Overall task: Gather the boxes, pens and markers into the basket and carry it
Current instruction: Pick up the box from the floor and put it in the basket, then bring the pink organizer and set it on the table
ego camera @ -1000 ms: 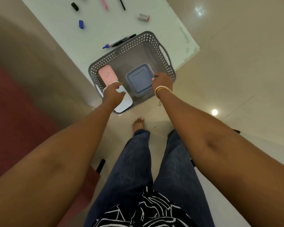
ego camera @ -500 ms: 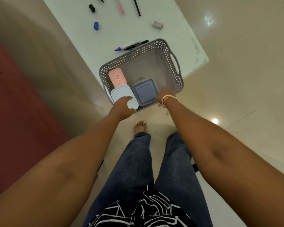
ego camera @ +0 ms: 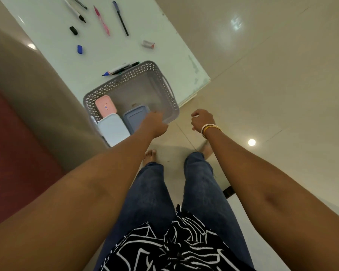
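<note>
A grey lattice basket sits at the near end of the white table. Inside it lie a pink box, a white box and a blue-grey box. My left hand hovers over the basket's near right corner, fingers relaxed, holding nothing. My right hand hangs loosely curled and empty over the floor, right of the basket. A blue-tipped marker and a black pen lie just beyond the basket. Farther up the table are a pink pen, a dark pen and a black-tipped marker.
A black cap, a blue cap and a small grey and red item also lie on the table. A dark red sofa runs along the left. Glossy tiled floor spreads to the right, with my legs below.
Both hands have let go of the white and blue-grey boxes, which now lie in the basket. My right hand has drawn back to the right, off the basket; my left has shifted right.
</note>
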{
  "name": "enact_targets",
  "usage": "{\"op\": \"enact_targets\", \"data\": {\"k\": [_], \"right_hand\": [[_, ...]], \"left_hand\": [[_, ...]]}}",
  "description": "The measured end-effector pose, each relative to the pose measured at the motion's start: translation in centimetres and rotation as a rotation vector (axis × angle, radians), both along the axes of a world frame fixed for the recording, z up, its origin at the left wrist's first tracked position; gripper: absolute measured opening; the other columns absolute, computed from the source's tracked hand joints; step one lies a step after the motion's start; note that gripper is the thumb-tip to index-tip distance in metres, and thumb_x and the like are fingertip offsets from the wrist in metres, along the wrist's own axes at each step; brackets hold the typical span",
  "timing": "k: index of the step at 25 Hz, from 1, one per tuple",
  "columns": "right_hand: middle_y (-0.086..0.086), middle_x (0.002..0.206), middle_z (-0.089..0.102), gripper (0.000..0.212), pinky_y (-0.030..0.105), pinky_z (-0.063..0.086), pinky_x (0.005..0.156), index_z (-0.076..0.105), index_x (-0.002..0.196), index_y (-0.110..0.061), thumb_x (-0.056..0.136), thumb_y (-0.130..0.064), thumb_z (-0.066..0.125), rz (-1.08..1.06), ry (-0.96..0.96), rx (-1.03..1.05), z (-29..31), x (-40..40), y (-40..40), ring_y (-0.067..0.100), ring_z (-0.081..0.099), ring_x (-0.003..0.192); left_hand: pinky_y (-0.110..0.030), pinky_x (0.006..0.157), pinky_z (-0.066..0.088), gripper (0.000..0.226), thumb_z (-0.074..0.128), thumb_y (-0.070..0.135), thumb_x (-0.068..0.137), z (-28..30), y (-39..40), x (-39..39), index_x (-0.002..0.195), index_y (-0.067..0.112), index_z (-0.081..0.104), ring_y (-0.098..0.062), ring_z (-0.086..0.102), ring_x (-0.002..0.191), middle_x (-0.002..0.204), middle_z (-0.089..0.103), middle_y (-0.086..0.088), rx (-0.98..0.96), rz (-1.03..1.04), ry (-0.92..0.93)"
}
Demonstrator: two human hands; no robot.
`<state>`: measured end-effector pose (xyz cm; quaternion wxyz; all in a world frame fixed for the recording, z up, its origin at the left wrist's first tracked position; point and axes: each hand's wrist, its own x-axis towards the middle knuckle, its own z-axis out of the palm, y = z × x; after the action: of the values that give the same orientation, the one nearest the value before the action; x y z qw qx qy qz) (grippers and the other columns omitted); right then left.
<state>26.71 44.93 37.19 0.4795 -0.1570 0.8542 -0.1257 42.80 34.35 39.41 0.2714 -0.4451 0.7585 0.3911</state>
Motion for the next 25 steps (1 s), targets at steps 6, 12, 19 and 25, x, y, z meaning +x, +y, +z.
{"op": "enact_targets", "data": {"k": [6,12,19,25], "right_hand": [[0.017,0.106,0.069,0.023,0.048,0.056,0.09,0.067,0.105,-0.01,0.091,-0.016,0.049,0.095,-0.026,-0.029,2.0,-10.5,2.1,0.035,0.068,0.096],[0.018,0.095,0.073,0.024,0.042,0.056,0.08,0.066,0.099,-0.009,0.091,-0.016,0.046,0.172,-0.036,-0.048,4.9,-20.2,-2.7,0.034,0.071,0.088],[0.021,0.101,0.071,0.028,0.045,0.057,0.088,0.066,0.105,-0.001,0.093,-0.013,0.043,0.312,-0.048,-0.022,4.7,-30.3,-16.1,0.035,0.069,0.095],[0.018,0.092,0.073,0.027,0.04,0.057,0.077,0.066,0.101,-0.005,0.094,-0.016,0.043,0.459,-0.027,-0.026,5.9,-35.4,-28.7,0.031,0.072,0.084]], "left_hand": [[-0.044,0.112,0.032,0.06,0.047,0.034,0.096,2.2,1.9,-12.6,0.148,0.011,0.028,-0.034,0.035,0.138,0.151,0.031,-0.016,-0.018,0.127,-0.012],[-0.046,0.112,0.031,0.057,0.042,0.041,0.098,4.8,-0.7,-21.5,0.145,0.011,0.032,-0.033,0.036,0.136,0.148,0.035,-0.016,-0.058,0.312,-0.041],[-0.044,0.112,0.032,0.06,0.044,0.04,0.097,2.8,-11.8,-29.7,0.146,0.008,0.03,-0.034,0.035,0.137,0.149,0.035,-0.018,0.007,0.544,-0.048],[-0.043,0.111,0.034,0.059,0.045,0.041,0.097,3.7,-23.1,-34.0,0.144,0.007,0.034,-0.034,0.039,0.135,0.145,0.041,-0.018,-0.01,0.676,-0.035]]}}
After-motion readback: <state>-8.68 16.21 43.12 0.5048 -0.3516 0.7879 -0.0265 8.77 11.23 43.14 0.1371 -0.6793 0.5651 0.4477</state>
